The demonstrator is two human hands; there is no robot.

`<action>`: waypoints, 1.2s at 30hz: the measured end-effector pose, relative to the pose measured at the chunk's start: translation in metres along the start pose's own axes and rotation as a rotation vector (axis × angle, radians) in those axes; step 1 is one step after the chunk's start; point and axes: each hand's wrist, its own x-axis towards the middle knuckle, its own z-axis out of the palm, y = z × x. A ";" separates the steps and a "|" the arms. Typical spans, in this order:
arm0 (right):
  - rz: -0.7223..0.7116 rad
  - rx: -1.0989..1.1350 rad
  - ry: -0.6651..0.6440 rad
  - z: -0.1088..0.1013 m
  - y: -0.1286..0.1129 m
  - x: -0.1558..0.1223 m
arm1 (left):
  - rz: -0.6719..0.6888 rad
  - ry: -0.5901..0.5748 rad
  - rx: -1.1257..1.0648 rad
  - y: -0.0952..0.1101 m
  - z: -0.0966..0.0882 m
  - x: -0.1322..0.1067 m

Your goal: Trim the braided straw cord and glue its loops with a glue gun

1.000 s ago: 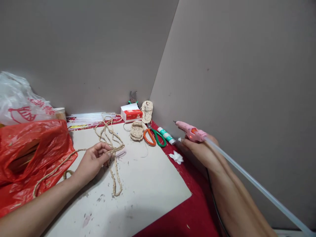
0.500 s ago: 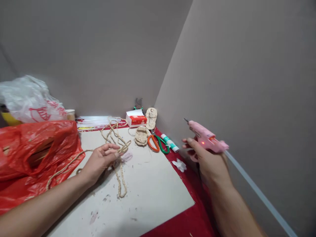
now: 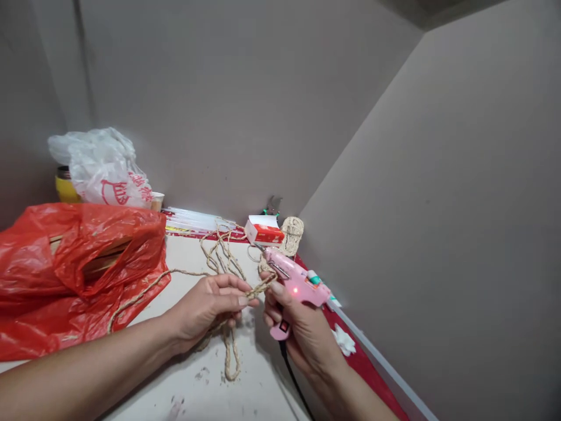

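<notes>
Between its thumb and fingers my left hand [image 3: 214,304] pinches a braided straw cord [image 3: 260,287], folded at its end. Loops of the same cord lie behind and below that hand, and one length runs left to the red bag. My right hand [image 3: 302,327] is wrapped round the handle of a pink glue gun [image 3: 293,275]. The gun's red light is lit, its nozzle points up and left, and a black cable hangs from the handle. The folded cord end reaches my right thumb and seems to touch it. A coiled straw piece [image 3: 264,266] is mostly hidden behind the gun.
A red plastic bag [image 3: 144,245] with wooden pieces fills the left side. Behind it are a white plastic bag [image 3: 105,164], a paper cup [image 3: 157,202] and glue sticks [image 3: 197,220]. A red-white box [image 3: 265,231], pliers [image 3: 272,206], an oval straw coil [image 3: 292,234] and crumpled tissue [image 3: 344,340] stand near the walls.
My right hand has brought the glue gun left, close to my left hand and the cord. The gun now covers the scissors. The view has shifted, so things appear further right.
</notes>
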 end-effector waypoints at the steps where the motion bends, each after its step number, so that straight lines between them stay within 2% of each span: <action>1: 0.006 0.016 -0.020 0.001 0.003 0.001 | -0.012 -0.008 0.000 -0.001 0.000 0.001; 5: 0.020 0.032 -0.063 -0.001 0.008 0.005 | -0.076 -0.045 0.005 -0.005 -0.003 0.003; 10: -0.008 0.067 -0.029 -0.011 0.010 0.010 | -0.088 -0.096 0.056 -0.007 -0.006 0.004; 18: -0.006 -0.028 0.003 -0.010 0.013 0.009 | -0.077 -0.028 0.180 -0.010 -0.002 0.000; 24: -0.019 0.082 -0.004 -0.011 0.012 0.008 | -0.079 -0.042 0.220 -0.012 0.003 -0.001; 29: -0.002 0.021 -0.089 -0.011 0.014 0.006 | -0.081 -0.007 0.138 -0.011 0.006 -0.002; 36: 0.039 -0.054 -0.170 -0.013 0.015 0.001 | -0.056 -0.045 0.114 -0.013 0.005 -0.004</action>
